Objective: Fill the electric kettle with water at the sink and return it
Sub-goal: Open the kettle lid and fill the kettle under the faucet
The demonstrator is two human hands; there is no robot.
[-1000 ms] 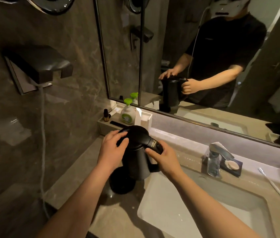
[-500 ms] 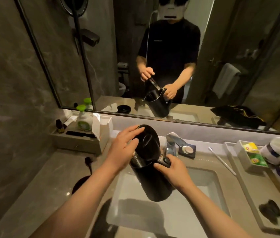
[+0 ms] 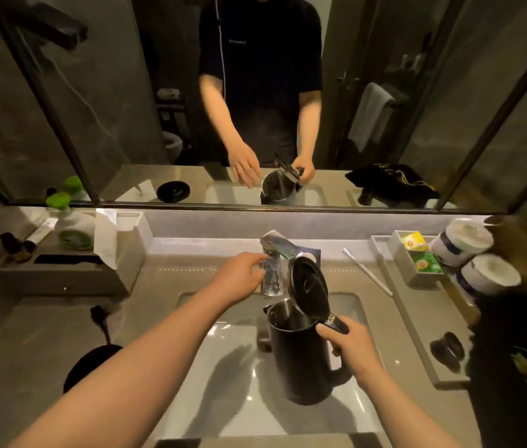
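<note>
A black electric kettle hangs over the white sink basin, its lid flipped up and the steel inside showing. My right hand grips the kettle's handle from the right. My left hand reaches toward the chrome faucet, fingers apart, fingertips at the faucet's left side; whether they touch it is unclear. The kettle's mouth sits just below and in front of the spout. The round black kettle base rests on the counter at the left, with its cord.
A tray with a green-capped pump bottle and small toiletries stands at the back left. To the right lie a toothbrush, a box of tea bags, paper rolls and a dark bag. A wide mirror rises behind the counter.
The kettle was lifted off its base and carried right over the basin, and its lid opened. My left hand left the lid and moved forward to the faucet.
</note>
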